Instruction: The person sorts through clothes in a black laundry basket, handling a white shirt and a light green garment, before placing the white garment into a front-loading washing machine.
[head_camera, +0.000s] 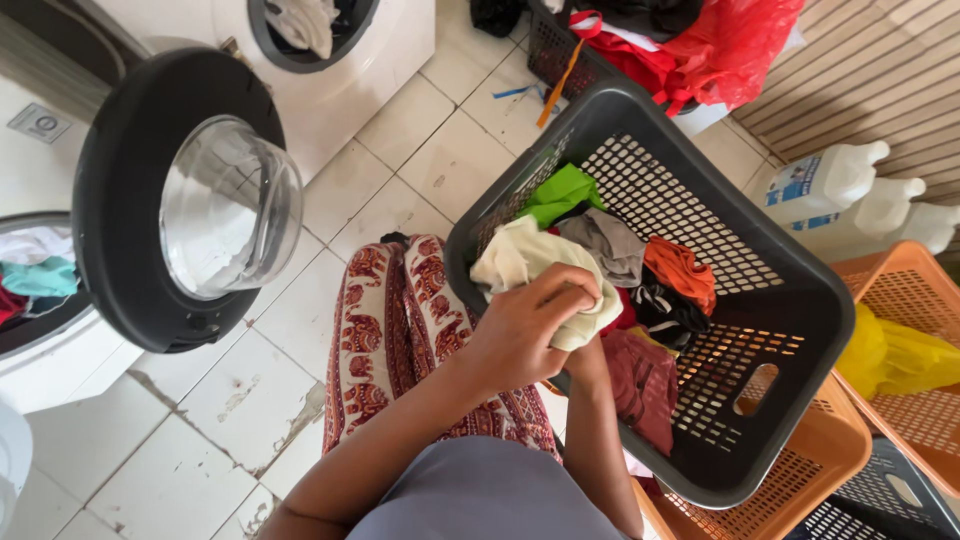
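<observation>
My left hand (522, 328) is closed on a cream cloth (512, 256), held over the near rim of a dark grey laundry basket (806, 268). My right forearm (592, 420) reaches up under that hand, and the cloth and left hand cover the right hand itself. In the basket lie a green garment (562, 190), a grey one (610, 243), an orange one (682, 268), a black striped one (665, 308) and a dark red one (640, 380). My knees in red patterned trousers (392, 330) touch the basket's left side.
A front-loading washer on the left has its round black door (185, 200) swung open and clothes in the drum (35, 275). A second washer (310, 30) stands behind. Orange baskets (905, 300), white jugs (830, 180) and a basket with red cloth (700, 45) crowd the right.
</observation>
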